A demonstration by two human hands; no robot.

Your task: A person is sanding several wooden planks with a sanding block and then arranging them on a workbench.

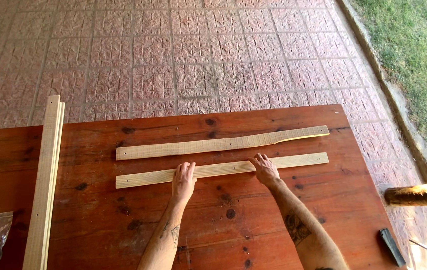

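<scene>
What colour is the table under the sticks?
Reddish-brown, with dark knots; the knotty wooden table shows in the head view.

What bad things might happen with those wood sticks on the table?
The near slat looks like raw wood, so the left hand or right hand pressing on it might catch a splinter. The long strips at the left stick out past the table edge, so a bump might knock them off.
</scene>
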